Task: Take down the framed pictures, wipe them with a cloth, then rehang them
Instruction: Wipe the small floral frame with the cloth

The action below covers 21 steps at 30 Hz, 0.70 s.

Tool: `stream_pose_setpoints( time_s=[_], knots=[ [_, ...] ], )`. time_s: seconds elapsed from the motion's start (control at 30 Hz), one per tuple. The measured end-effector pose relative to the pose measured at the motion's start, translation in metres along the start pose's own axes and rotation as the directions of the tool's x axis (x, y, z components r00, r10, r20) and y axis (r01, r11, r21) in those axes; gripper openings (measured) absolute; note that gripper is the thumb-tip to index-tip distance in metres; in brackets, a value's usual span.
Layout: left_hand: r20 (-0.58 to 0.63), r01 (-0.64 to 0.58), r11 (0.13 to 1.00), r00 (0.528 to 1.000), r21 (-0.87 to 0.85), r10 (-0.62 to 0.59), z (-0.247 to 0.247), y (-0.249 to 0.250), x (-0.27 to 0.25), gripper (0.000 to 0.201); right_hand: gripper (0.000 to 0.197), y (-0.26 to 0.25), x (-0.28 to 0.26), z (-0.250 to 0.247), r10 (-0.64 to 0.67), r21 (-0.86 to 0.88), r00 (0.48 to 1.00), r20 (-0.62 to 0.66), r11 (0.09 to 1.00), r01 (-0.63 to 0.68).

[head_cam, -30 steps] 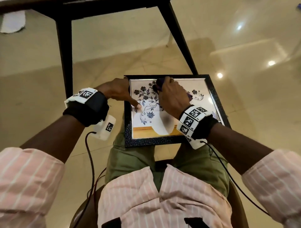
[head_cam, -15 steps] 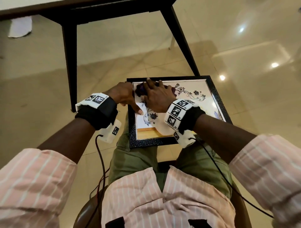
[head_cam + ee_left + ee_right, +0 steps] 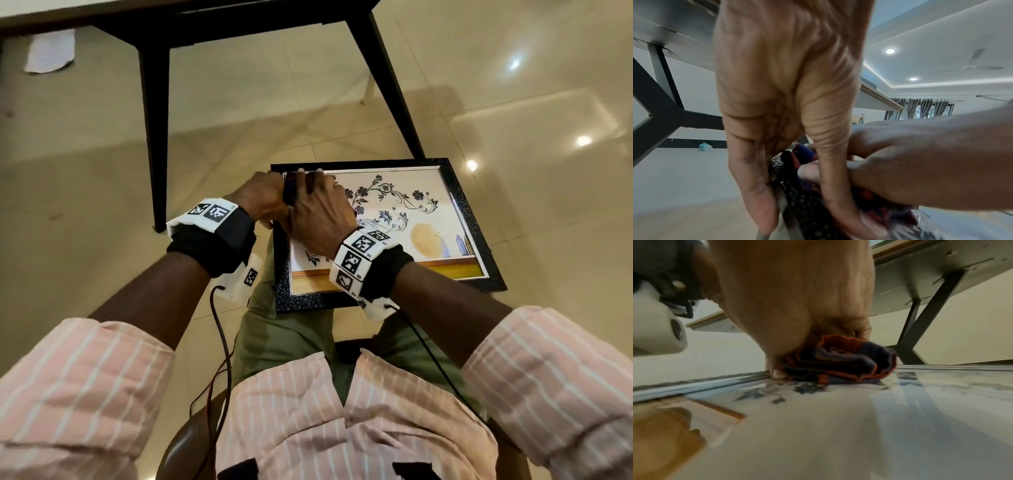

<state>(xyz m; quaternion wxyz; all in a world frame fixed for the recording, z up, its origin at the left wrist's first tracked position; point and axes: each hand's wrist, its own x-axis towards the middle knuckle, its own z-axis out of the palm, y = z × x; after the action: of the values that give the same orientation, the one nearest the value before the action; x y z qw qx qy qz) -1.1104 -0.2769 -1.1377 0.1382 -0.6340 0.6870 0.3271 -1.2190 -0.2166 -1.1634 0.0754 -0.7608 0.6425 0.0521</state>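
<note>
The framed picture (image 3: 394, 236) lies face up across the seated person's knees, in front of a dark-legged table (image 3: 154, 130), not on any surface. The left hand (image 3: 263, 198) grips its upper left edge, thumb on the front and fingers under, as the left wrist view shows. The right hand (image 3: 318, 216) presses a bunched dark cloth with orange edging (image 3: 840, 360) onto the glass in that same corner. The picture looks stiff and fairly light, but the glazed front is slick and likely breakable, so it is best held by the black moulded border, never by pushing on the middle of the pane. The cloth is soft and crushes easily into corners. On two knees the picture could tip or slide.
</note>
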Motion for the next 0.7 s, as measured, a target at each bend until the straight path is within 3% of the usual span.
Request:
stream_pose_setpoints(
  time_s=[0.1,0.17,0.27,0.33,0.4,0.47,0.53,0.6,0.7],
  knots=[
    [0.014,-0.015,0.999,1.0,0.036,0.014,0.001,0.001,0.0,0.04,0.068,0.015,0.004,0.002,-0.053,-0.026,0.998,-0.044,0.998,0.052],
    [0.026,-0.003,0.999,1.0,0.046,0.002,0.0,0.002,-0.001,0.052,0.067,0.019,0.008,0.005,-0.062,0.039,0.998,0.001,0.997,0.062],
    [-0.01,-0.021,0.992,1.0,0.128,0.022,-0.001,0.007,-0.007,0.077,0.071,0.014,0.014,0.013,0.119,0.209,0.987,0.108,0.968,-0.14],
    [-0.063,-0.088,0.964,0.992,0.251,0.107,0.0,0.011,-0.006,0.102,0.075,0.007,0.016,0.01,0.294,0.265,0.943,0.156,0.907,-0.326],
    [-0.058,-0.114,0.951,0.989,0.288,0.136,0.001,0.018,-0.006,0.09,0.082,0.002,0.018,0.006,0.275,0.313,0.945,0.176,0.895,-0.319],
    [-0.007,-0.115,0.948,0.992,0.295,0.123,0.001,0.021,-0.007,0.076,0.084,0.008,0.016,0.008,0.079,0.322,0.984,0.159,0.938,-0.127],
    [0.055,-0.117,0.945,0.993,0.304,0.105,0.003,0.021,-0.009,0.082,0.076,0.028,0.011,0.01,-0.055,0.318,0.989,0.14,0.948,0.008],
    [0.067,-0.116,0.943,0.993,0.313,0.1,0.004,0.02,-0.011,0.092,0.073,0.048,0.008,0.015,-0.012,0.291,0.989,0.147,0.956,-0.032],
    [0.069,-0.115,0.939,0.993,0.325,0.098,0.005,0.024,-0.011,0.095,0.075,0.049,0.003,0.013,0.17,0.255,0.967,0.191,0.942,-0.216]
  ],
)
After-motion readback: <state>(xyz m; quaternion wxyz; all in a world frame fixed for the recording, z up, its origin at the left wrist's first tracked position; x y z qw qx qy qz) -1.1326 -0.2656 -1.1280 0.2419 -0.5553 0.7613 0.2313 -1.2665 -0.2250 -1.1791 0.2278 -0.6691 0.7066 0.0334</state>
